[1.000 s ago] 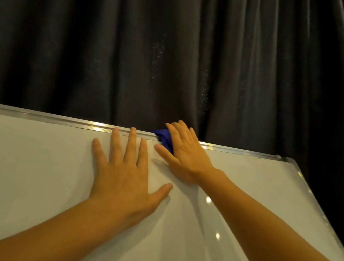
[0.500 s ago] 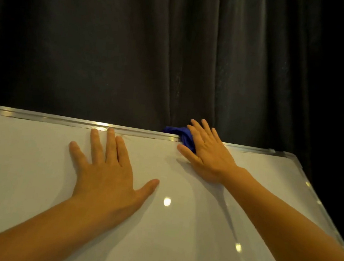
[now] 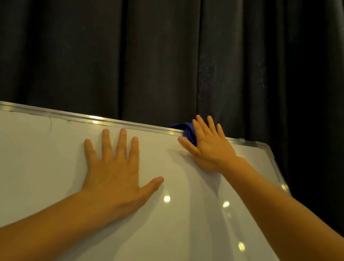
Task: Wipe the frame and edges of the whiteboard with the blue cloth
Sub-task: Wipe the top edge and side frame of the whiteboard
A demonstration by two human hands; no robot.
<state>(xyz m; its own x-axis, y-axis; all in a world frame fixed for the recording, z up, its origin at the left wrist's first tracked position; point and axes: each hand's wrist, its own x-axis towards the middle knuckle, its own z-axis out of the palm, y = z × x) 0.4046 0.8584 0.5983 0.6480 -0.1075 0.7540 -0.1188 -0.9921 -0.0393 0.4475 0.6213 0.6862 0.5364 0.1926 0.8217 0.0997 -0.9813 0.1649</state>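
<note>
A large whiteboard (image 3: 35, 169) with a silver metal frame (image 3: 62, 115) fills the lower part of the head view. My right hand (image 3: 209, 147) presses a blue cloth (image 3: 185, 129) onto the top frame rail, a short way left of the top right corner. Most of the cloth is hidden under the fingers; a blue fold sticks out over the rail. My left hand (image 3: 116, 171) lies flat on the white surface just below the top rail, fingers spread, holding nothing.
A dark pleated curtain (image 3: 175, 45) hangs close behind the board. The frame's right rail (image 3: 277, 173) runs down from the corner toward me. Ceiling lights reflect as bright spots on the board.
My right hand has slid the blue cloth rightward along the top rail toward the right corner. My left hand stays flat on the board.
</note>
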